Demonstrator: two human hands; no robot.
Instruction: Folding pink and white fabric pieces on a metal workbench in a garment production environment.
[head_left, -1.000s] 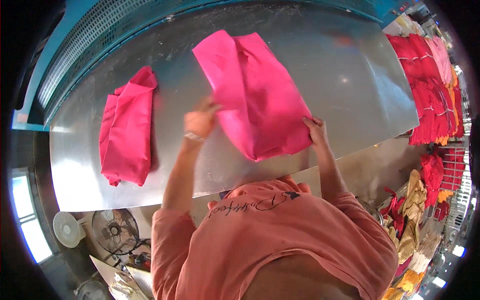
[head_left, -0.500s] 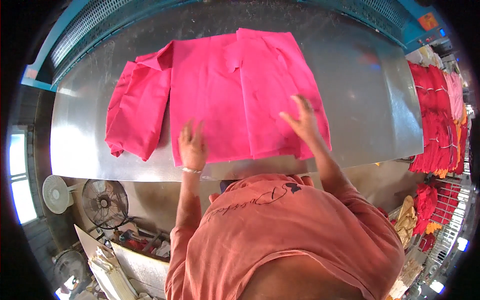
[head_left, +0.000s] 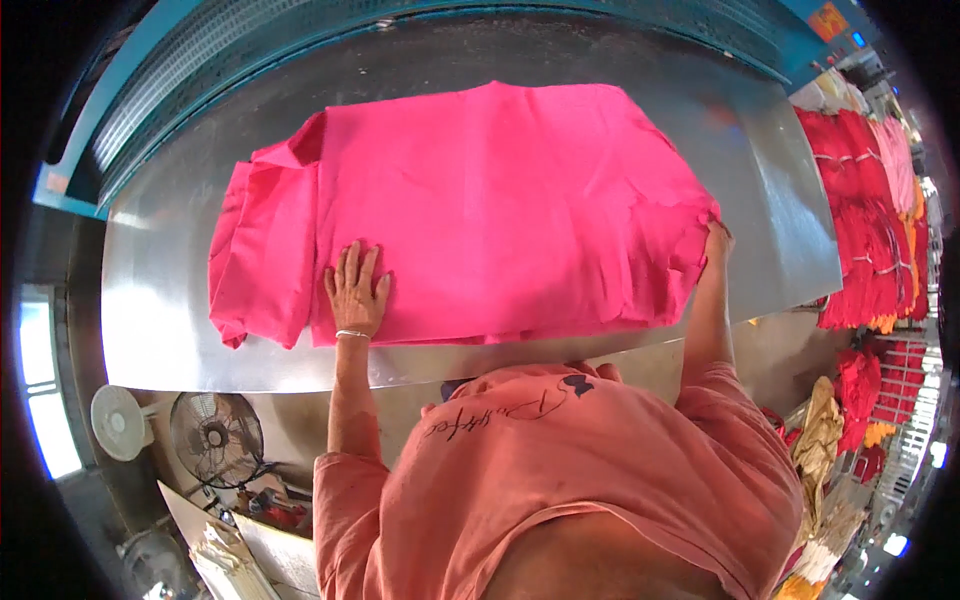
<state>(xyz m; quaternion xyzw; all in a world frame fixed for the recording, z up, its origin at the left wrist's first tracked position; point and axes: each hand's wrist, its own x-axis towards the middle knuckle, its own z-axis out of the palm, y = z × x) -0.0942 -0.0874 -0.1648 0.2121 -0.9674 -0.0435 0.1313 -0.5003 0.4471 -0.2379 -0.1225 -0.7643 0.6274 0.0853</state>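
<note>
A bright pink garment [head_left: 450, 200] lies spread over the metal table, its left portion folded into a narrow sleeve-like section [head_left: 265, 255]. My left hand [head_left: 356, 296] rests flat on its lower left area, fingers spread, a thin band around the wrist. At the garment's right edge, my right hand [head_left: 716, 244] is closed on the bunched cloth. The fingertips there are partly hidden by the fabric.
The shiny metal table [head_left: 770, 200] has a blue machine frame [head_left: 450, 22] along its far side. Stacked red cloth bundles [head_left: 860, 220] are at the right. Two fans, one white [head_left: 122, 422] and one dark [head_left: 215, 432], stand at lower left, near leaning boards [head_left: 270, 550].
The folded right part of the garment has opened out to the right, with my right hand now holding its edge. My left hand has moved slightly left and down flat onto the cloth.
</note>
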